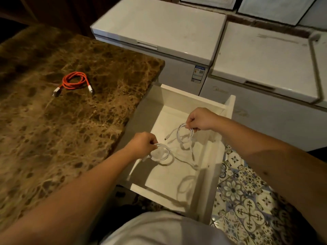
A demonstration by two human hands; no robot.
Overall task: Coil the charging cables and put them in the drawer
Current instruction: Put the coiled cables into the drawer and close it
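Observation:
Both hands hover inside the open white drawer (192,99). My left hand (142,145) pinches a coiled white cable (163,153) low over the drawer's left side. My right hand (200,120) holds a second coiled white cable (184,135) higher up, towards the far right, with its plug ends dangling. Back on the brown marble countertop (70,121), a coiled orange cable (75,83) with white plugs lies untouched, well to the left of both hands.
Two white chest freezers (159,27) (265,59) stand beyond the drawer. Patterned blue and white floor tiles (244,197) lie to the drawer's right. My light shirt (159,230) fills the bottom edge.

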